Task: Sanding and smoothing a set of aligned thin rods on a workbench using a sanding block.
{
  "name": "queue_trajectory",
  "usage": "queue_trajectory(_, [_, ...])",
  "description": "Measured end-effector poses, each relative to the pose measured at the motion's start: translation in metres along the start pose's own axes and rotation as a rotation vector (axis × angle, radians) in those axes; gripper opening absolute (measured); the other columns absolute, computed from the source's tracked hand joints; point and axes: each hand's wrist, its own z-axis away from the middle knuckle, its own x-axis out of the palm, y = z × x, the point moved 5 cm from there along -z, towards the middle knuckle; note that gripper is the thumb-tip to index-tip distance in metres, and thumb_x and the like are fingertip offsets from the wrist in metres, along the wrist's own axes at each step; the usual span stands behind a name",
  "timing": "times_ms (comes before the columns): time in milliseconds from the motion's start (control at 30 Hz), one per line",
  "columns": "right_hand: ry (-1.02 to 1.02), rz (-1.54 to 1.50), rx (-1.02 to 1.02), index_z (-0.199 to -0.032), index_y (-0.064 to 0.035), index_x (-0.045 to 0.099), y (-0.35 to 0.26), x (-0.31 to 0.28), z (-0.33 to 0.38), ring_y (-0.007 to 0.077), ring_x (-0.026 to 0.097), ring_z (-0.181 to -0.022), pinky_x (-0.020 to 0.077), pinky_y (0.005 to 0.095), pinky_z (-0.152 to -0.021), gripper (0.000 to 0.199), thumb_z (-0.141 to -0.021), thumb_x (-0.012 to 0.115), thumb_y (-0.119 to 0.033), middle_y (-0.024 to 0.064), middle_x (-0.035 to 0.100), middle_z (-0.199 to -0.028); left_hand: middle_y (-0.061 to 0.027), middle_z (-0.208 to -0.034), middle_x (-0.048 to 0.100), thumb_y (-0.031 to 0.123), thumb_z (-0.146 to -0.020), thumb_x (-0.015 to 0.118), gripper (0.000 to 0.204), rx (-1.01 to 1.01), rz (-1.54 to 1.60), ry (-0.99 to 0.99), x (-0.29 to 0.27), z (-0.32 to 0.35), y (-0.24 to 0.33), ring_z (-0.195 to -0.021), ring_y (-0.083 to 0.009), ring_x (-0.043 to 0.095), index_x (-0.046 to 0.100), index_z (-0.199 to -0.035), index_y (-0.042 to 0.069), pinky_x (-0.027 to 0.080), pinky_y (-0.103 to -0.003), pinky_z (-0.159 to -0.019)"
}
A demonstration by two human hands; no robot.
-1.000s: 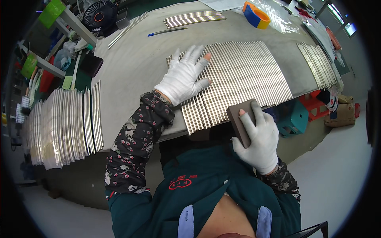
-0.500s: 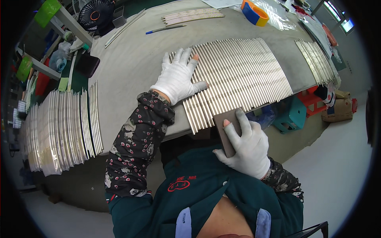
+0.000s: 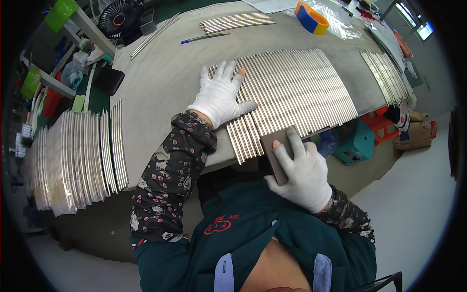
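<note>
A wide row of thin silvery metal rods (image 3: 301, 92) lies side by side on the table, their near ends at the front edge. My left hand (image 3: 219, 95), in a white glove with some bare fingertips, rests flat on the row's left end, fingers spread. In my right hand (image 3: 306, 177), gloved likewise, is a flat brown rectangular block (image 3: 275, 155). Thumb and fingers grip it, and its far edge meets the near ends of the rods left of the middle. The rods under the block's far edge are partly hidden.
Plastic-wrapped rods (image 3: 73, 160) stand in a bundle at the left edge. Smaller groups of rods (image 3: 238, 22) lie at the back and the right (image 3: 384, 78). A pen (image 3: 204, 37), a tape roll (image 3: 312, 19) and a fan (image 3: 119, 19) are farther back; a teal stool (image 3: 355, 141) stands below.
My right hand has pushed the brown block slightly farther onto the near rod ends. My left hand stays spread on the rods.
</note>
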Motion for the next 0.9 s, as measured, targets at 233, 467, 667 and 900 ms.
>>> queue_trajectory(233, [0.052,-0.056,-0.009,-0.110,-0.0114,0.061,0.010,-0.016,0.037,0.0279,0.054,-0.081,0.0506,0.0360,-0.064,0.066,-0.050,0.080,-0.033,0.0164,0.052,-0.123,-0.0203,-0.149,0.027,0.068,-0.081,0.046,0.088,-0.010,-0.028,-0.009,0.000,0.004,-0.002,-0.141,-0.0327,0.020,0.036,-0.142,0.005,0.013,-0.060,-0.110])
queue_trajectory(467, [0.085,-0.075,-0.015,-0.109,-0.0107,0.061,0.009,-0.014,0.030,0.0269,0.052,-0.081,0.0495,0.0360,-0.064,0.066,-0.050,0.080,-0.033,0.0163,0.052,-0.122,-0.0208,-0.149,0.027,0.070,-0.080,0.047,0.091,-0.005,-0.012,-0.022,-0.001,0.006,-0.005,-0.141,-0.0344,0.020,0.036,-0.142,0.004,0.012,-0.061,-0.110])
queue_trajectory(667, [0.084,-0.064,-0.010,-0.111,-0.0094,0.061,0.004,-0.003,0.008,0.0259,0.054,-0.078,0.0499,0.0343,-0.061,0.064,-0.054,0.078,-0.033,0.0167,0.053,-0.121,-0.0208,-0.149,0.027,0.069,-0.080,0.047,0.090,0.006,-0.016,-0.011,-0.001,0.004,-0.004,-0.141,-0.0344,0.020,0.037,-0.141,0.004,0.013,-0.061,-0.110])
queue_trajectory(900, [-0.025,-0.042,-0.071,-0.110,-0.0067,0.062,0.002,-0.003,0.011,0.0262,0.056,-0.075,0.0508,0.0333,-0.055,0.058,-0.060,0.076,-0.033,0.0194,0.053,-0.122,-0.0222,-0.148,0.026,0.069,-0.080,0.050,0.091,-0.005,-0.028,-0.023,-0.004,0.008,-0.002,-0.138,-0.0374,0.024,0.036,-0.141,0.003,0.016,-0.060,-0.110])
